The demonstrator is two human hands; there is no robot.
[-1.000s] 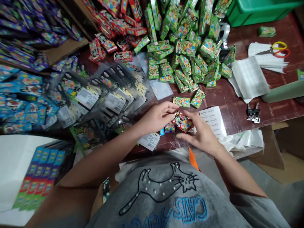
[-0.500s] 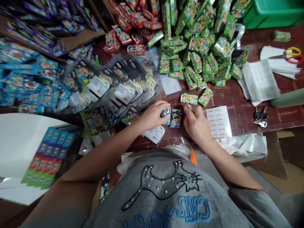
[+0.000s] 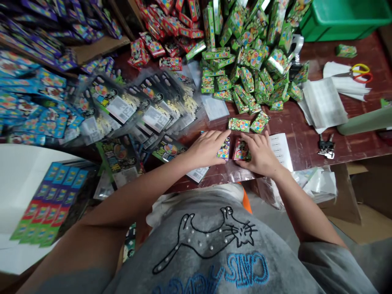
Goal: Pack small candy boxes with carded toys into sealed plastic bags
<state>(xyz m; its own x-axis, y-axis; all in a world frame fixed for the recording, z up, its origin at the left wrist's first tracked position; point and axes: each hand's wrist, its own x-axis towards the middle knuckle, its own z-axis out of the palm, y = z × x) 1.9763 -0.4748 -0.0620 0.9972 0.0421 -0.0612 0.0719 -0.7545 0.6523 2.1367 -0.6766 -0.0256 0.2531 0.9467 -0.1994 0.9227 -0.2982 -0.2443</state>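
Observation:
My left hand (image 3: 208, 148) curls round a small purple candy box (image 3: 223, 149) on the table; a sliver of blue shows behind its fingers, and the rest is covered by the hand. Just to the right, my right hand (image 3: 259, 154) grips a small red candy box (image 3: 241, 150) between thumb and fingers, with a narrow gap between the two boxes. A green box (image 3: 239, 124) and a tilted green box (image 3: 260, 121) lie just beyond my hands. Under my left forearm are dark printed pouches (image 3: 170, 148). A white sticker sheet (image 3: 281, 151) lies partly under my right hand.
Heaps of green boxes (image 3: 251, 57), red boxes (image 3: 171, 24) and blue boxes (image 3: 33, 102) cover the back and left. Purple boxes (image 3: 45, 36) fill a carton. Right: scissors (image 3: 361, 74), keys (image 3: 326, 147), a green bin (image 3: 346, 20). Printed strips (image 3: 49, 204) lie at left.
My right hand has brought a red box down beside the purple one, its fingers now spread wider. My left hand has shifted right, from the blue box over to the purple one. The view has moved slightly.

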